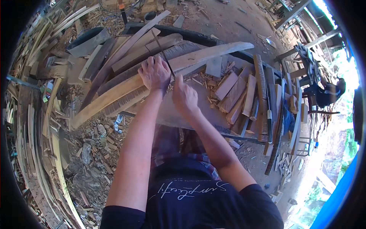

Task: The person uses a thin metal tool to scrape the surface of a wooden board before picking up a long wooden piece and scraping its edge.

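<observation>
A long, pale, slightly curved wooden plank point(207, 55) lies slanting across the bench on top of other boards. My left hand point(155, 73) presses down on it, fingers curled over its surface. Just to the right, my right hand point(185, 95) is closed around the near end of a thin, dark saw point(164, 53). The saw's narrow blade points away from me and crosses the plank close beside my left hand. My right fist hides the handle, and how deep the blade sits in the wood cannot be told.
Several short wooden blocks point(236, 89) and long strips point(261, 95) lie on the bench's right side. A dark bucket-like container point(88, 41) stands at the back left. Long offcuts point(32, 126) pile up on the left, and scraps litter the floor. A person point(328, 91) is at the far right.
</observation>
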`<state>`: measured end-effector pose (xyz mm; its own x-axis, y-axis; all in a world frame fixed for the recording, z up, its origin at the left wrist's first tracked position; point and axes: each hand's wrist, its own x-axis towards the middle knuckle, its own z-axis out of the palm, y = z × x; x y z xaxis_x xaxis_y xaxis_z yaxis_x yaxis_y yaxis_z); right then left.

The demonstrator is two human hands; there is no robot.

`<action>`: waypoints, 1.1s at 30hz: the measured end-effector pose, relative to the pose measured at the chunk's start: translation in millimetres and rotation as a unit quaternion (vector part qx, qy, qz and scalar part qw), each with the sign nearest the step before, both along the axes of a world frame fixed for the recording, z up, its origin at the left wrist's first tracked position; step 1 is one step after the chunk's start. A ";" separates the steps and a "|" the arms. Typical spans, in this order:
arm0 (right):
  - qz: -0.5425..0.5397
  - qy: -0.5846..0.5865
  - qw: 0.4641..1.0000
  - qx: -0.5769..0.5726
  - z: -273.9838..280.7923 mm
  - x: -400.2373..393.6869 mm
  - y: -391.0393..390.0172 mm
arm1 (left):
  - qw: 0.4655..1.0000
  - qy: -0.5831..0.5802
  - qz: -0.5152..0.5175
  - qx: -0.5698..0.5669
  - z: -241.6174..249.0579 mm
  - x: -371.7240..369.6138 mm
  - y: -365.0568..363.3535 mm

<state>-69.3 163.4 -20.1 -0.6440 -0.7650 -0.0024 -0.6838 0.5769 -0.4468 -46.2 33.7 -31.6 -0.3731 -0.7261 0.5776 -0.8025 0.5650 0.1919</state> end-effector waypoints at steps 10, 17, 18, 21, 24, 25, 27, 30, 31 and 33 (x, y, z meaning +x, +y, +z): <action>-0.008 -0.023 1.000 0.019 3.9 12.1 14.5 | 0.999 -0.007 -0.032 0.000 -5.2 -0.9 -2.2; 0.005 -0.005 1.000 -0.019 10.5 1.0 3.9 | 0.999 -0.010 -0.030 0.025 -1.9 0.5 0.0; 0.007 0.000 1.000 -0.018 12.4 7.9 12.6 | 0.999 -0.004 -0.030 0.025 -2.2 -1.3 -1.0; -0.023 -0.060 0.997 0.047 11.5 21.1 27.9 | 0.999 -0.006 -0.024 0.020 -4.5 -2.4 -2.1; -0.031 -0.018 0.999 0.012 5.2 5.3 -3.6 | 0.999 0.006 -0.030 -0.016 -2.0 -0.4 -0.9; -0.026 -0.024 0.999 -0.001 9.1 -2.1 -14.6 | 0.999 0.008 -0.033 -0.021 -1.0 0.4 -1.7; -0.020 -0.023 0.999 -0.016 12.7 -3.5 -22.2 | 0.999 0.000 -0.034 -0.010 -0.8 0.4 -2.5; -0.026 -0.005 1.000 0.014 12.0 -3.3 -24.8 | 0.999 -0.022 -0.042 0.016 0.9 -4.1 -9.2; -0.024 -0.004 1.000 0.015 12.5 -4.0 -23.5 | 0.997 -0.041 -0.050 0.033 -0.2 -3.9 -10.8; -0.001 -0.014 1.000 -0.004 12.9 -7.5 -20.9 | 0.997 -0.042 -0.039 0.042 -0.2 -4.7 -11.6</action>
<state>-76.8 142.5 -7.2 -0.6454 -0.7637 -0.0144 -0.6700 0.5751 -0.4694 -50.9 22.0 -31.8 -0.4748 -0.7375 0.4803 -0.7715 0.6114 0.1761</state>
